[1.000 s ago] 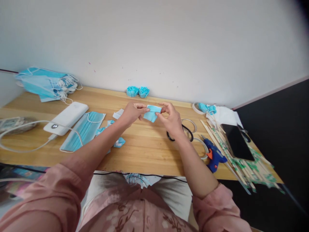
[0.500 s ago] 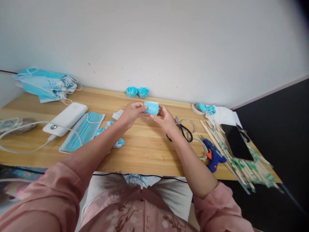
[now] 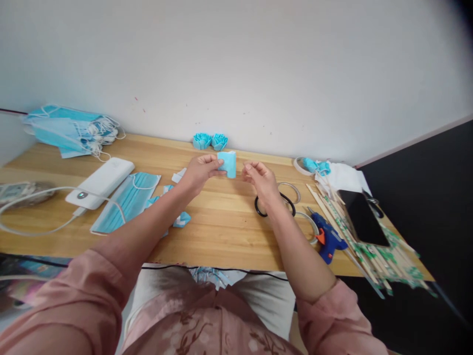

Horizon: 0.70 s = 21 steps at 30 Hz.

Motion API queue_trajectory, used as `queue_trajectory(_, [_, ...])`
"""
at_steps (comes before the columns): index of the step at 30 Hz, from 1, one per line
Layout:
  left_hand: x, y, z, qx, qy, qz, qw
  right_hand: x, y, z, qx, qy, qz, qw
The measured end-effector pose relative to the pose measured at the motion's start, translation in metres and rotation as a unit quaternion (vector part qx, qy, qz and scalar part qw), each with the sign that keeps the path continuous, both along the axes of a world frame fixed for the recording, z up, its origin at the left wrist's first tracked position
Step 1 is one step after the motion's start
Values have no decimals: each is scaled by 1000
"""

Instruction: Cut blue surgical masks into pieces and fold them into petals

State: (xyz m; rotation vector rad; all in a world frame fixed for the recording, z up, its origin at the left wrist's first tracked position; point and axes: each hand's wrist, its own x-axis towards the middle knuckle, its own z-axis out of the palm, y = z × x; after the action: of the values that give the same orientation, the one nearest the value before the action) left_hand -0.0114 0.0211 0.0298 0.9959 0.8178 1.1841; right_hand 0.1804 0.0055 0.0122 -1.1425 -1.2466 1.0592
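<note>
A small light-blue piece of folded mask fabric (image 3: pixel 229 164) is pinched upright between the thumb and fingers of my left hand (image 3: pixel 201 171), above the middle of the table. To its right, a short gap away, my right hand (image 3: pixel 260 178) has its thumb and fingers drawn together in a pinch. Whether anything thin is between those fingertips I cannot make out. Below my right wrist lie scissors with black handles (image 3: pixel 287 202), their blades hidden by the hand. Two blue fabric flowers (image 3: pixel 202 141) sit by the wall behind the piece. Blue and white scraps (image 3: pixel 182 219) lie near my left forearm.
On the left of the wooden table (image 3: pixel 221 241) are a pile of masks (image 3: pixel 66 128), a white power bank (image 3: pixel 101 182) with a cable, and a flat mask (image 3: pixel 125 202). Rolls of tape, a blue glue gun (image 3: pixel 328 239), wrapped sticks (image 3: pixel 384 266) and a phone (image 3: pixel 362 217) lie right.
My right hand has let go of the blue piece and moved a little right. The piece stays in my left hand, now turned slightly and held more upright.
</note>
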Motion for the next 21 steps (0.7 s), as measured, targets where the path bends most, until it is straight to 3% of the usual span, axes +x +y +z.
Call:
queue_trajectory(5, [8, -8, -2, 11, 40, -46, 998, -10, -2, -3, 15, -10, 51, 999])
queue_trajectory(12, [11, -8, -7, 11, 34, -39, 999, -11, -4, -7, 12, 4, -4, 1000])
queue_trajectory(16, [8, -6, -5, 14, 35, -33, 999, -9, -3, -6, -1, 22, -1, 1000])
queue_trajectory(21, [10, -9, -2, 42, 102, -32, 993, -3, -7, 2, 101, -56, -33, 993])
